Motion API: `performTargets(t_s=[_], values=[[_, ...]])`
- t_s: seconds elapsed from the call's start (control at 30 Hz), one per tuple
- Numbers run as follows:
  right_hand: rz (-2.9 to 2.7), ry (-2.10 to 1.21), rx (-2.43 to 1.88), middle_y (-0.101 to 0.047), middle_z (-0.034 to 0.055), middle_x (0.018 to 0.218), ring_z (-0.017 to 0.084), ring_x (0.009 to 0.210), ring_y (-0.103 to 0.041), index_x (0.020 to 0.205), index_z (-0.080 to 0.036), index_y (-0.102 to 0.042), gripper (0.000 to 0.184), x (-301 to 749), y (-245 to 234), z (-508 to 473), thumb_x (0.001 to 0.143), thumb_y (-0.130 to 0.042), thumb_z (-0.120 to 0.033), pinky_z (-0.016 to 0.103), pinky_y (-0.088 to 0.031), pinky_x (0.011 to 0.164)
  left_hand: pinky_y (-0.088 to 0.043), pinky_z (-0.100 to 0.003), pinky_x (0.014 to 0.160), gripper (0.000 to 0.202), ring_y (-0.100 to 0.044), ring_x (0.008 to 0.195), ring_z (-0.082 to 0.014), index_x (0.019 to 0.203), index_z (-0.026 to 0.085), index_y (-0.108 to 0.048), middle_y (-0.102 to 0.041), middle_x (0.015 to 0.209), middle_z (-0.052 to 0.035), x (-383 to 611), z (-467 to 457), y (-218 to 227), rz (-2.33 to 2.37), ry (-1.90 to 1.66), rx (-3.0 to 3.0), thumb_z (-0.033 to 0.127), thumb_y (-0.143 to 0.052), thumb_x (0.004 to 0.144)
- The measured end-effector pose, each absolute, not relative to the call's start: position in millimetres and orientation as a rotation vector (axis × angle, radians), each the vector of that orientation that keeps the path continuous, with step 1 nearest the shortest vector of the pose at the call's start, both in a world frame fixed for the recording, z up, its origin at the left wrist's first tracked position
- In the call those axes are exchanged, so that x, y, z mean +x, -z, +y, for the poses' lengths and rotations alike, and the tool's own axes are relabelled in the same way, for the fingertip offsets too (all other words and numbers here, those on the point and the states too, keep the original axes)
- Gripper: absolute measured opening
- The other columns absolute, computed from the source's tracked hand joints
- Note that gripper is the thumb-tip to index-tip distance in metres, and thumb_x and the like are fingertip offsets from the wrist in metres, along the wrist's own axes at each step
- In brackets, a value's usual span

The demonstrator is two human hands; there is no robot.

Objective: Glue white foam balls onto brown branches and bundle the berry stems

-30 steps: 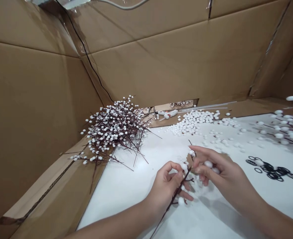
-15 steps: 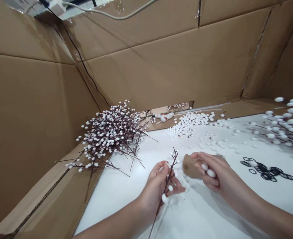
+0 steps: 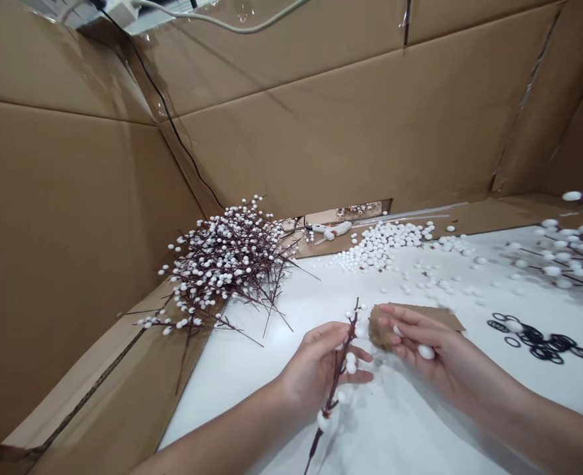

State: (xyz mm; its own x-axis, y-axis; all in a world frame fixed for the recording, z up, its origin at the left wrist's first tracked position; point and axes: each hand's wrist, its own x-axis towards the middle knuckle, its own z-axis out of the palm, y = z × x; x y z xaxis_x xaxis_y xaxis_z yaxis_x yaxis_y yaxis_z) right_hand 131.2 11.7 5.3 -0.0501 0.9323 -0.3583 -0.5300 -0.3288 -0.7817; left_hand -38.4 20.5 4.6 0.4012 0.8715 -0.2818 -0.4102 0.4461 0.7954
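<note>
One berried stem [image 3: 336, 382] slants up and rightward, pinched by the left hand [image 3: 307, 366], near the right hand [image 3: 442, 361] loosely curled around white balls [image 3: 426, 351].

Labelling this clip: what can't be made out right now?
All head view:
Held branch: lower end, cut off by bottom edge.
White balls in right hand: exact count, hidden by fingers.
Cardboard scrap: part behind right hand.
Far-right stems: outer part, cut by right edge.

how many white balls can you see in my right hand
2: one white ball by the palm of the right hand, and a second ball closer to its fingertips, partly covered. More may be hidden inside.
</note>
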Motion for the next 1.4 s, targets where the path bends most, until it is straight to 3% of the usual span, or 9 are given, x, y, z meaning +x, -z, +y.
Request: performTargets(t_s=[0.13, 0.3, 0.53, 0.67, 0.83, 1.0, 1.1, 1.2, 1.4], values=[[-0.526, -1.595, -1.045, -0.060, 0.0011, 0.085, 0.011, 0.071, -0.059, 0.080, -0.019, -0.066, 0.020, 130.3, -5.3, 10.4, 0.062, -0.070, -0.011, 0.014, -0.054, 0.067, -0.054, -0.039, 0.068, 0.014, -0.057, 0.070, -0.0150, 0.068, 0.013, -0.057, -0.057, 0.067, -0.0036, -41.5, 22.6, -3.0, 0.800, -0.896, 0.698, 0.024, -0.055, 0.077], [-0.559, -1.588, -1.079, -0.061, 0.0000, 0.080, 0.011, 0.072, -0.059, 0.082, -0.020, -0.065, 0.035, 126.7, -7.7, 9.1, 0.051, -0.082, -0.024, 0.013, -0.054, 0.066, -0.055, -0.041, 0.061, 0.016, -0.060, 0.075, -0.0177, 0.073, 0.014, -0.057, -0.056, 0.078, -0.0028, -44.7, 25.7, -1.3, 0.793, -0.875, 0.588, 0.030, -0.057, 0.076], [-0.782, -1.596, -1.030, -0.059, 0.0007, 0.075, 0.007, 0.063, -0.051, 0.076, -0.018, -0.065, 0.028, 128.1, -9.0, 10.0, 0.062, -0.073, -0.041, 0.011, -0.049, 0.060, -0.053, -0.033, 0.064, 0.036, -0.063, 0.064, -0.0172, 0.076, 0.013, -0.056, -0.060, 0.071, -0.0050, -48.3, 32.7, 4.7, 0.849, -0.744, 0.477, 0.048, -0.051, 0.077], [-0.804, -1.593, -1.020, -0.061, 0.0018, 0.084, 0.008, 0.071, -0.053, 0.086, -0.021, -0.067, 0.027, 128.9, -7.2, 9.1, 0.068, -0.069, -0.042, 0.013, -0.049, 0.070, -0.051, -0.026, 0.057, 0.028, -0.059, 0.051, -0.0115, 0.076, 0.015, -0.053, -0.057, 0.063, -0.0002, -45.8, 30.6, -1.6, 0.909, -0.762, 0.446, 0.042, -0.049, 0.080], [-0.811, -1.605, -1.069, -0.061, 0.0034, 0.102, 0.012, 0.084, -0.056, 0.094, -0.022, -0.068, 0.029, 127.2, -5.1, 7.3, 0.071, -0.067, -0.039, 0.017, -0.047, 0.081, -0.026, -0.014, 0.032, 0.032, -0.036, 0.030, -0.0036, 0.073, 0.018, -0.050, -0.042, 0.045, 0.0078, -42.4, 27.0, -7.5, 1.048, -0.784, 0.519, 0.050, -0.051, 0.076], [-0.807, -1.615, -1.060, -0.062, 0.0018, 0.101, 0.011, 0.092, -0.056, 0.098, -0.025, -0.066, 0.029, 126.9, -8.2, 5.0, 0.071, -0.068, -0.036, 0.015, -0.046, 0.082, -0.013, -0.015, 0.030, 0.040, -0.032, 0.028, -0.0034, 0.072, 0.018, -0.053, -0.038, 0.042, 0.0083, -44.7, 28.0, -4.6, 1.052, -0.742, 0.606, 0.058, -0.049, 0.072], [-0.869, -1.594, -1.007, -0.061, 0.0002, 0.083, 0.010, 0.079, -0.055, 0.087, -0.022, -0.065, 0.023, 127.2, -8.9, 5.6, 0.071, -0.068, -0.038, 0.016, -0.046, 0.077, -0.014, -0.016, 0.030, 0.044, -0.033, 0.029, -0.0034, 0.075, 0.016, -0.058, -0.041, 0.041, 0.0077, -45.6, 27.5, -4.0, 1.084, -0.706, 0.602, 0.059, -0.052, 0.070], [-0.926, -1.585, -0.965, -0.059, -0.0003, 0.077, 0.009, 0.071, -0.053, 0.077, -0.019, -0.064, 0.021, 127.6, -7.9, 6.8, 0.071, -0.068, -0.039, 0.016, -0.046, 0.073, -0.019, -0.015, 0.030, 0.042, -0.041, 0.032, -0.0043, 0.086, 0.017, -0.059, -0.053, 0.050, 0.0049, -45.4, 25.7, -4.5, 1.062, -0.735, 0.568, 0.054, -0.059, 0.067], [-0.850, -1.659, -1.001, -0.063, 0.0019, 0.099, 0.011, 0.091, -0.056, 0.092, -0.022, -0.067, 0.026, 128.4, -8.4, 5.4, 0.069, -0.070, -0.036, 0.019, -0.043, 0.086, -0.042, -0.018, 0.042, 0.031, -0.058, 0.049, -0.0087, 0.087, 0.018, -0.058, -0.068, 0.079, -0.0020, -42.1, 21.6, -7.0, 1.005, -0.847, 0.514, 0.042, -0.063, 0.069]])
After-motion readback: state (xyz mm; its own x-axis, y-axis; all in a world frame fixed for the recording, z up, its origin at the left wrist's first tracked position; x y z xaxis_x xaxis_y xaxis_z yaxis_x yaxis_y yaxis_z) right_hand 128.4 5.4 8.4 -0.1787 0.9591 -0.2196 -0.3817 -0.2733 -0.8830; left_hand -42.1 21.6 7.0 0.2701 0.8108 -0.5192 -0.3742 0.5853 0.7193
